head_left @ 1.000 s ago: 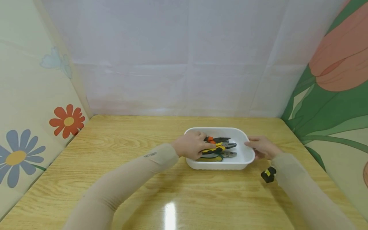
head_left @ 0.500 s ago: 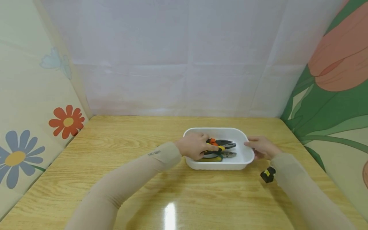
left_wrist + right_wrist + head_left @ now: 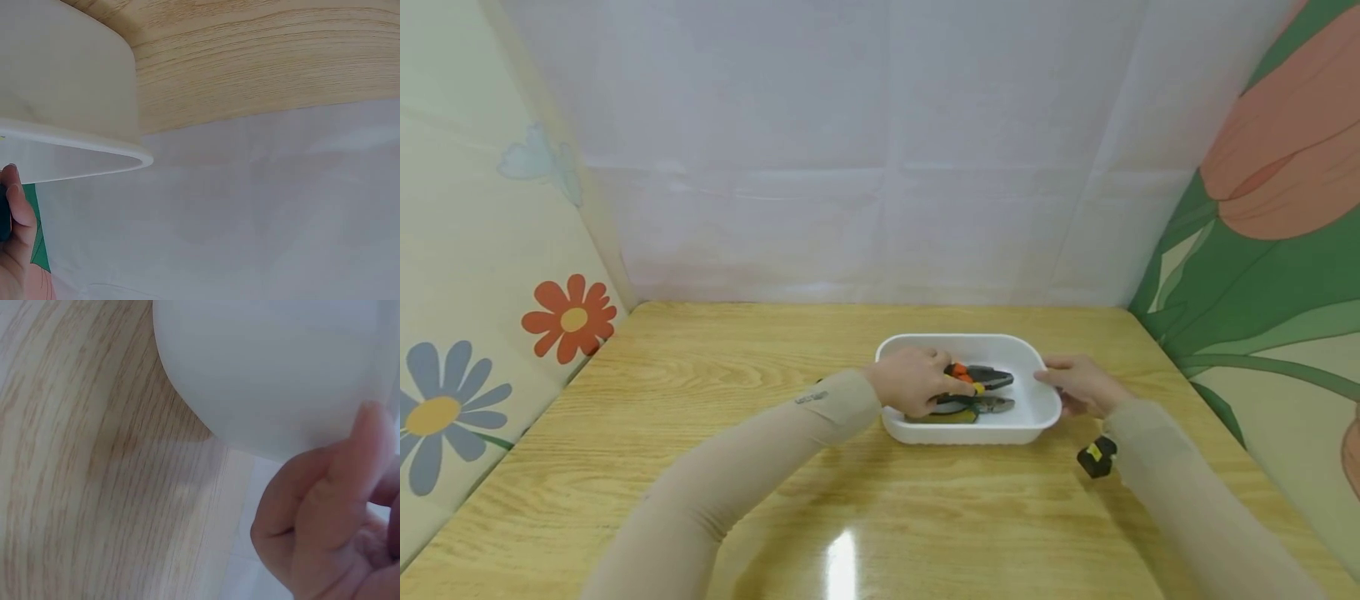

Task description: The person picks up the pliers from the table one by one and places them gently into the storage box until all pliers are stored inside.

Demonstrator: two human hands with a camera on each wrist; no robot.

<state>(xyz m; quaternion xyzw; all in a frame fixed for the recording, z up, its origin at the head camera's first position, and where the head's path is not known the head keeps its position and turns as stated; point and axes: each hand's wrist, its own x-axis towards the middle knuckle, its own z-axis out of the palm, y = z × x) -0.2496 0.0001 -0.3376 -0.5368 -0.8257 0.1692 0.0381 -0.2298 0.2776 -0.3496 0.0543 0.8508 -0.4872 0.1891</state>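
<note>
A white plastic tray [image 3: 1037, 404] stands on the table with several pliers in it. My left hand [image 3: 913, 382] reaches in over its left end and grips pliers by the handles, its fingers hiding most of them. Orange pliers [image 3: 958, 372] and a yellow-trimmed pair [image 3: 996, 381] show beyond the fingers, jaws pointing right. Nearer the front wall lie pliers with grey jaws [image 3: 996, 405] and an olive-yellow handle [image 3: 951, 416]. A dark handle [image 3: 5, 215] shows within the left hand in the left wrist view. My right hand [image 3: 1082, 383] pinches the tray's right rim, thumb on top.
A black-and-yellow object [image 3: 1097, 457] shows beside the right wrist, by the sleeve. The wooden table [image 3: 760, 342] runs back to a white sheet [image 3: 850, 233]. Flower-printed panels [image 3: 1285, 292] stand along both sides.
My left hand has slid a little to the right over the pliers and now covers more of the yellow-and-black handles. The right hand keeps its pinch on the rim.
</note>
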